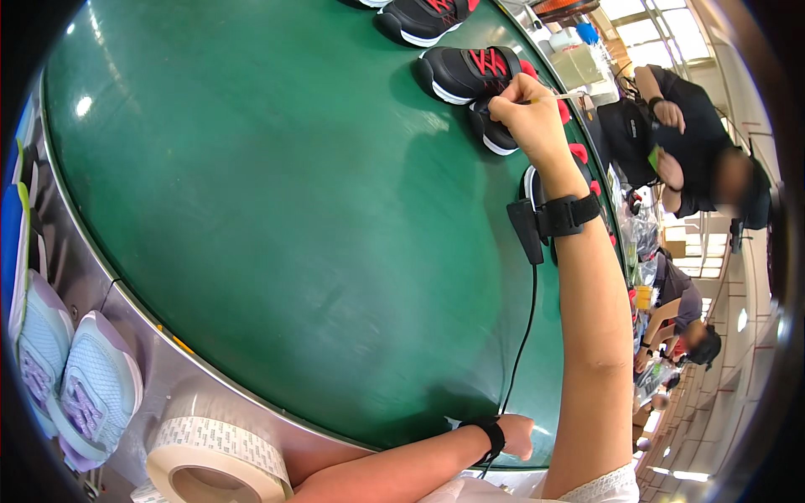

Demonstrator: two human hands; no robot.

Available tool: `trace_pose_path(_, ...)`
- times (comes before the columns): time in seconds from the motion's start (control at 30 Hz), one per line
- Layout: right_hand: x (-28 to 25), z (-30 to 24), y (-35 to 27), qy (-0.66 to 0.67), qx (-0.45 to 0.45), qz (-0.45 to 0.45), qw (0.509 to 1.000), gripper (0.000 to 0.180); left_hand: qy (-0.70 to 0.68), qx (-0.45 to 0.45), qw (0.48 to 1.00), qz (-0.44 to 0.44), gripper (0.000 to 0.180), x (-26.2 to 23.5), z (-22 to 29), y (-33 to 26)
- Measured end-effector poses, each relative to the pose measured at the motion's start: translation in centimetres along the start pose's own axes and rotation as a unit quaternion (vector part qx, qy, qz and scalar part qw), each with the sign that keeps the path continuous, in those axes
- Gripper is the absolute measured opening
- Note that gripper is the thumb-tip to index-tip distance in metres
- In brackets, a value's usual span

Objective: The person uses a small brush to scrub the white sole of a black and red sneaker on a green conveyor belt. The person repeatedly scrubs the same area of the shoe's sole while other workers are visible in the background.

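- Bright, even light; daylight comes from windows point(671, 33) at the upper right, which are blown out to near white.
- Small glare spots sit on the green belt point(251, 210) near its left edge.
- Soft shadows fall on the belt under the right hand point(524, 113) and its forearm.
- Strong fisheye bending: the belt's edges curve, and the picture's corners are black.
- People at the right rim look soft and smeared.
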State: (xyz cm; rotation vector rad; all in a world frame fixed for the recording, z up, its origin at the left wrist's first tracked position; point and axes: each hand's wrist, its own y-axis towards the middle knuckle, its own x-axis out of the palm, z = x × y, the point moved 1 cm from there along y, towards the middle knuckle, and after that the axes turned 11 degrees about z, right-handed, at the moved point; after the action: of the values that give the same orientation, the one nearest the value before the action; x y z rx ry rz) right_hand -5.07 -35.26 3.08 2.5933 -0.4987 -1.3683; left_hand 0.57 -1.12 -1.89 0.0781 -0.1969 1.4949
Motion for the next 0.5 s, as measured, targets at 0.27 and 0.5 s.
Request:
trace_pose_path(0.27, -0.4, -0.2, -0.6, -0.054, -0.010, -0.008, 0.998, 0.016, -0.003, 0.001, 1.000, 0.004, 0.048, 0.0, -0.1, 0.0)
trace_pose_path(0.5, -0.6, 0.3, -1.0, -0.038, 0.003, -0.015, 0.999, 0.017, 0.009, -0.005, 1.000, -0.008, 0.048, 0.1, -0.2, 0.3)
